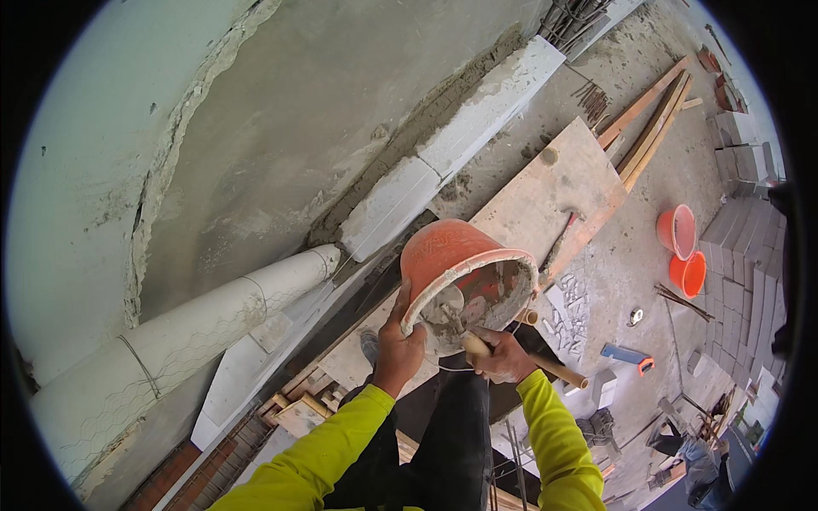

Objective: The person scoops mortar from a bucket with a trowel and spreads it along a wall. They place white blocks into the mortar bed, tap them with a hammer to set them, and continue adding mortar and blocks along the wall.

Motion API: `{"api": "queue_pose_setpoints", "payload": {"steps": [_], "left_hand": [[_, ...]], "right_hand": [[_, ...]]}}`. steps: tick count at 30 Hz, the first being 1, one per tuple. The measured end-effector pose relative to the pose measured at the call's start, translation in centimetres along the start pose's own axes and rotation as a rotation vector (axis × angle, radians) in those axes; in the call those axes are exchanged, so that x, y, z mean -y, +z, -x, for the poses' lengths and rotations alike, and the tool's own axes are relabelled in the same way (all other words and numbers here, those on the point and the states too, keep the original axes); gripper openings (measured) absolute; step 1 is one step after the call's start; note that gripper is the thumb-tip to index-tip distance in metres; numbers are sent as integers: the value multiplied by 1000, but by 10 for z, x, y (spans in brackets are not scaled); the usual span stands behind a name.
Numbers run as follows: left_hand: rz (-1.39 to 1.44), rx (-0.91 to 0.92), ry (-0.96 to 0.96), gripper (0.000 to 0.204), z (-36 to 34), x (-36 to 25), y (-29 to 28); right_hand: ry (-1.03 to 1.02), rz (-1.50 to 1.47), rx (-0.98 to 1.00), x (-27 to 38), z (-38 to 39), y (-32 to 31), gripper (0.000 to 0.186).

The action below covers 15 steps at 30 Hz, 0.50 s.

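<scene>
An orange bucket [434,251] is tilted over in front of me, its mouth toward me and its rim crusted with grey mortar. Wet mortar [447,319] clings to the inside. My left hand [399,345] grips the bucket's left rim, thumb at the mouth and fingers along the outer wall. My right hand [507,358] is closed around the wooden handle of a trowel [477,344], whose blade reaches into the bucket and is partly lost among the mortar. The bucket's thin wire handle [447,368] hangs below the rim, near both hands.
A plywood sheet [545,200] carries a hammer [558,238]. White blocks [392,200] line the wall beside a mesh-wrapped pipe [213,311]. Rightward lie a handsaw [626,356], a tape measure [635,316], two buckets [676,230] and stacked blocks [741,255]. Another person [703,468] is at lower right.
</scene>
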<state>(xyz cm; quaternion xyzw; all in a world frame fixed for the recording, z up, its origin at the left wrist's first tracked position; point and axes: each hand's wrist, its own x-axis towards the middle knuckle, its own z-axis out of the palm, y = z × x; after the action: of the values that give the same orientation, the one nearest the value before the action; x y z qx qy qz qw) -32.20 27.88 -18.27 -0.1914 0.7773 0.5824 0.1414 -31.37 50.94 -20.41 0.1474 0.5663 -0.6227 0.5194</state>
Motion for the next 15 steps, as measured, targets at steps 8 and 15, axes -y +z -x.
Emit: {"api": "queue_pose_setpoints", "payload": {"steps": [8, 15], "left_hand": [[525, -354, -599, 38, 42, 132, -36], [344, -476, -801, 45, 113, 185, -48]], "right_hand": [[-126, -102, 91, 7, 1, -2, 59], [-507, 772, -158, 48, -145, 53, 55]]}}
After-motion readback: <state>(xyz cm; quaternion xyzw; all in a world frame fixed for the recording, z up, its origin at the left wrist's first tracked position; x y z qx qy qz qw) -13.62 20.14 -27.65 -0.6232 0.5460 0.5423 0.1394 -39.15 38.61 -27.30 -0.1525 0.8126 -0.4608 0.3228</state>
